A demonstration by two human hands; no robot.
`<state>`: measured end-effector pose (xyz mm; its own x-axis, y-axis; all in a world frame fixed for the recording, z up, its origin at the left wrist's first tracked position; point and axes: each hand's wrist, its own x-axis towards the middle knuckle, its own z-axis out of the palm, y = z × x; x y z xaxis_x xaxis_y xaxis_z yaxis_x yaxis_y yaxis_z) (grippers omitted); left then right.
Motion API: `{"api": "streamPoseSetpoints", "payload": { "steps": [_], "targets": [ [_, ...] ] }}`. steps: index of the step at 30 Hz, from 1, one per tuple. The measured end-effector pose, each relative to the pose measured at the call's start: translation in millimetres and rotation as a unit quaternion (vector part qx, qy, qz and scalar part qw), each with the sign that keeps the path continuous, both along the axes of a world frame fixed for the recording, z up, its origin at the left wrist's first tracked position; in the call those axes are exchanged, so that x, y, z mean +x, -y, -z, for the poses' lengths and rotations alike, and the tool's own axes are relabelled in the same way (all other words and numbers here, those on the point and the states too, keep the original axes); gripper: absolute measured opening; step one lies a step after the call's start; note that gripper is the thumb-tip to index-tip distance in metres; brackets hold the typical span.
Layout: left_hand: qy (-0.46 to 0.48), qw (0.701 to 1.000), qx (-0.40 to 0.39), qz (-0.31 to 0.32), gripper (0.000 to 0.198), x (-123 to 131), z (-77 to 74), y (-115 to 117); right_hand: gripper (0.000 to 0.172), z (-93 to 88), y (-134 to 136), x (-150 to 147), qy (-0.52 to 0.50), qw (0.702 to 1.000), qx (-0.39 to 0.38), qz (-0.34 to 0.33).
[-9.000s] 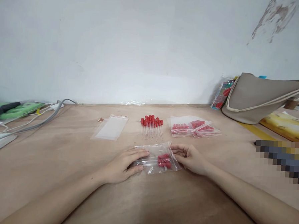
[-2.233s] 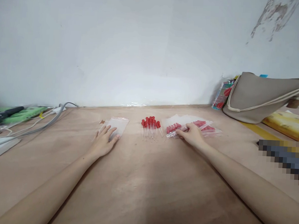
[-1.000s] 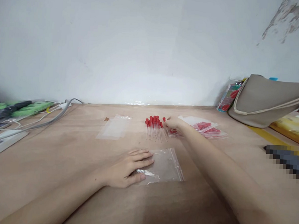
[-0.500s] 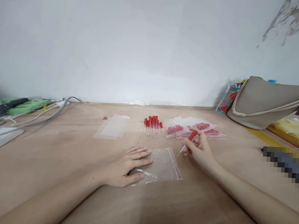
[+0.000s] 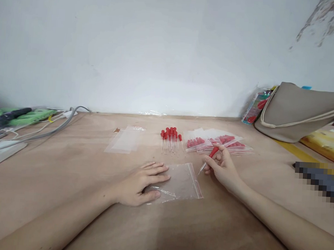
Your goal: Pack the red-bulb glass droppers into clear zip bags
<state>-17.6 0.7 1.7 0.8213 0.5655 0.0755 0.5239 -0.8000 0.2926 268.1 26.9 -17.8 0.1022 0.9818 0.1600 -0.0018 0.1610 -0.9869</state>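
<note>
My left hand [image 5: 144,183] lies flat with its fingers stretched over the left part of a clear zip-lock bag [image 5: 181,181]. The bag's zip edge faces right. My right hand [image 5: 223,167] pinches a glass dropper by its red rubber bulb [image 5: 213,151]. The dropper's clear tip [image 5: 202,168] points down and left, just right of the bag's zip edge. Behind the bag lies a bunch of droppers with red bulbs [image 5: 171,132]. To their right, a pile of zip-lock bags [image 5: 195,143] holds more red-bulbed droppers.
Flat clear bags [image 5: 125,139] lie at the back left of the table. Farther left are grey cables [image 5: 57,128] and green items [image 5: 33,118]. At the right stand a grey-beige bag [image 5: 299,113] and a yellow package [image 5: 325,144]. A white wall rises behind.
Hardly anything differs. My right hand, still with the dropper, has barely shifted, and my left hand stays on the bag. The whole view moves slightly.
</note>
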Motion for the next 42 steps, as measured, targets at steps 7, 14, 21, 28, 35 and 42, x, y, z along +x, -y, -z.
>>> {"api": "streamPoseSetpoints", "payload": {
  "steps": [7,14,21,28,35,42],
  "targets": [
    [-0.015,1.0,-0.015,-0.009,0.043,1,-5.4,1,0.055,-2.3,8,-3,-0.074,0.995,-0.067,-0.025],
    [0.0,1.0,-0.005,-0.023,0.044,3,-1.2,0,0.04,-4.2,10,4,-0.131,0.984,-0.109,-0.048],
    [0.023,0.999,0.001,-0.023,0.046,3,1.3,0,0.041,-6.3,-2,17,-0.117,0.99,-0.043,0.058],
    [0.026,0.999,-0.002,-0.024,0.045,3,-0.8,1,0.044,-2.5,-1,17,-0.093,0.994,-0.031,0.05],
    [0.022,1.0,0.001,-0.023,0.046,4,-0.7,1,0.044,-2.2,-3,20,-0.086,0.995,-0.028,0.049],
    [0.029,0.999,-0.005,-0.023,0.045,4,-1.2,1,0.039,-3.9,3,13,-0.084,0.994,-0.055,0.032]
  ]
}}
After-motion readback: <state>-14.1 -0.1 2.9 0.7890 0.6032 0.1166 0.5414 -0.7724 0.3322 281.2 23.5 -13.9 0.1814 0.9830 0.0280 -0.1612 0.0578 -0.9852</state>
